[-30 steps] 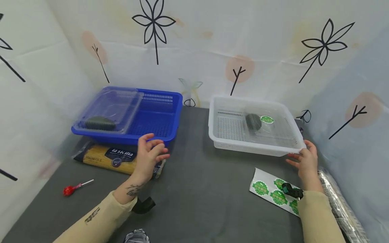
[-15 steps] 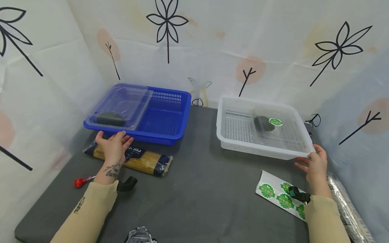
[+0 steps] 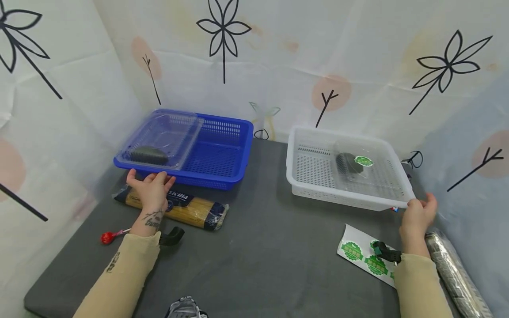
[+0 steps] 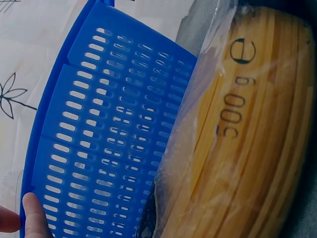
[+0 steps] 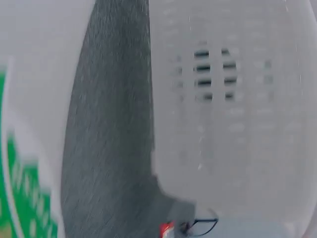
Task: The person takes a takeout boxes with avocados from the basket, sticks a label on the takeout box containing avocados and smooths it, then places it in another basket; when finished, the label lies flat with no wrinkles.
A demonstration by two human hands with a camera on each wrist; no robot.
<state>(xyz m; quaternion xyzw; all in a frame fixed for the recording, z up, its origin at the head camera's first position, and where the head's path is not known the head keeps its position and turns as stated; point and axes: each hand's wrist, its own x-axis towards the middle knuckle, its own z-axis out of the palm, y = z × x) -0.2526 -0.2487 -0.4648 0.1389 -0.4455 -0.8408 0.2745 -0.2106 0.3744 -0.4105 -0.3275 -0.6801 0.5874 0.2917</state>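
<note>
Left hand [image 3: 150, 194] pinches blue basket [image 3: 208, 180] rim; right hand [image 3: 414, 220] pinches white basket [image 3: 334, 198] corner. Likely step: positioning both; next calls for level handling.

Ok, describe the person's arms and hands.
The left hand and right hand emerge bare from long cream fabric sleeves; dark markings show on the left sleeve and left wrist. A small black device sits at each wrist.

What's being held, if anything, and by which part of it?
The left hand holds the blue rectangular plastic basket by its front rim. The right hand touches the front right corner of the white rectangular plastic basket; grip unclear.
</note>
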